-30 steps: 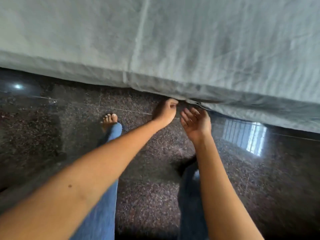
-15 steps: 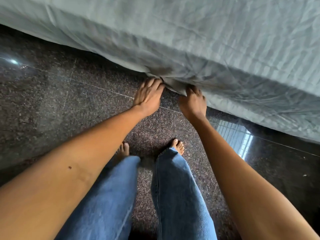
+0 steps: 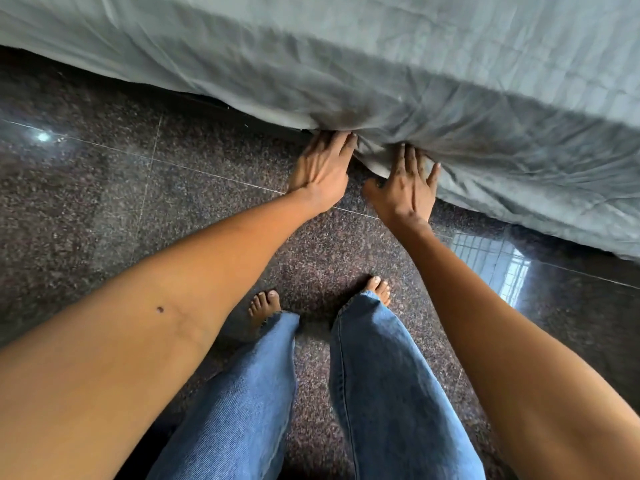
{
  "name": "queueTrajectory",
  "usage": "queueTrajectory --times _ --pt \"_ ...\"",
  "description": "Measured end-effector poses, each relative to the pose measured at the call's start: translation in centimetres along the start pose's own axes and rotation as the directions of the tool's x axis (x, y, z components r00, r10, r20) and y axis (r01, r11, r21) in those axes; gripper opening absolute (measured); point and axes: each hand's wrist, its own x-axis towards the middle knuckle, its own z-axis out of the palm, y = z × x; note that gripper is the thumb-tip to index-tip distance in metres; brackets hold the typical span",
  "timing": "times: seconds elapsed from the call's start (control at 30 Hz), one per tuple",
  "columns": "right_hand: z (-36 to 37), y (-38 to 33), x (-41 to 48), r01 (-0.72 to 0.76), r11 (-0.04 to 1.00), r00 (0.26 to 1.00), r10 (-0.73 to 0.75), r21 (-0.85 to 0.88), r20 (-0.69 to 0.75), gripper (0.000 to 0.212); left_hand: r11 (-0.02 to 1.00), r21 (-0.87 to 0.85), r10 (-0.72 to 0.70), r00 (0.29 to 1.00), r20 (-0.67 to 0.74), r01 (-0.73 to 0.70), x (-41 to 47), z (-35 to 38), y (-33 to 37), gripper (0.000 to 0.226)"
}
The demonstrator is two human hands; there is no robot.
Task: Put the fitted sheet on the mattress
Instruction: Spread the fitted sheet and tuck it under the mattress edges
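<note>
A grey-green fitted sheet [image 3: 398, 64] covers the mattress across the top of the view, and its wrinkled lower hem hangs down over the side. My left hand [image 3: 323, 169] lies flat with straight fingers, its tips pushed under the hem. My right hand [image 3: 408, 188] is spread wide beside it, its fingertips pressing into a loose fold of the hem. The mattress itself is hidden beneath the sheet.
The dark speckled polished floor [image 3: 138, 202] runs under the bed edge and reflects a window at the right [image 3: 495, 265]. My bare feet [image 3: 377, 289] and blue jeans [image 3: 388, 393] are below the hands, close to the bed.
Both hands went from gripping the hem with curled fingers to lying flat and pressing it under the bed edge. My feet have come together beneath the hands.
</note>
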Motion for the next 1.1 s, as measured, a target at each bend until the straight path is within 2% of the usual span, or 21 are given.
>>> queueTrajectory --times 0.23,0.4,0.53,0.6,0.67,0.77,0.83,0.9,1.0,1.1 --pt "-1.4 0.1 1.7 -0.018 0.999 1.000 0.017 -0.048 -0.023 0.074 1.000 -0.012 0.013 0.996 0.085 -0.012 3.0 0.4 -0.1 0.059" --pt "-1.7 0.1 0.9 -0.012 1.000 0.997 0.013 -0.014 0.080 0.069 0.994 0.031 -0.107 0.987 0.121 0.104 4.1 0.2 1.6 0.056" --pt "-0.4 -1.1 -1.4 0.117 0.993 0.993 -0.116 0.025 -0.036 0.063 0.992 0.044 -0.126 0.985 0.118 0.122 4.1 0.2 1.6 0.057" --pt "0.0 -1.8 -1.0 0.205 0.979 0.979 -0.205 0.025 0.010 0.062 0.995 0.034 -0.100 0.990 0.099 0.097 4.1 0.5 1.3 0.054" --pt "0.4 -2.4 -0.2 0.225 0.974 0.973 -0.223 -0.032 0.054 0.064 0.998 0.013 -0.058 0.995 0.086 0.057 3.7 0.4 1.0 0.048" --pt "0.6 -3.4 0.4 0.152 0.984 0.988 -0.149 -0.096 0.031 0.067 0.993 -0.119 0.010 1.000 0.013 -0.009 2.5 0.2 -0.5 0.046" --pt "0.5 -4.1 0.4 0.081 0.991 0.996 -0.077 -0.106 0.040 0.071 0.968 -0.215 0.111 0.988 -0.104 -0.132 0.5 0.5 -1.7 0.054" --pt "0.1 -4.7 0.7 0.026 0.992 0.999 -0.021 -0.121 0.045 0.072 0.952 -0.218 0.166 0.962 -0.219 -0.214 -1.6 1.4 -3.1 0.054" --pt "-0.1 -5.8 1.5 -0.055 0.993 0.998 0.058 -0.107 0.024 0.070 0.975 -0.217 -0.006 0.976 -0.215 -0.042 -3.2 1.7 -5.2 0.048" --pt "0.1 -6.4 1.9 -0.117 0.989 0.992 0.121 -0.092 0.031 0.072 0.982 -0.174 -0.097 0.989 -0.111 0.077 -2.5 1.3 -6.6 0.056"
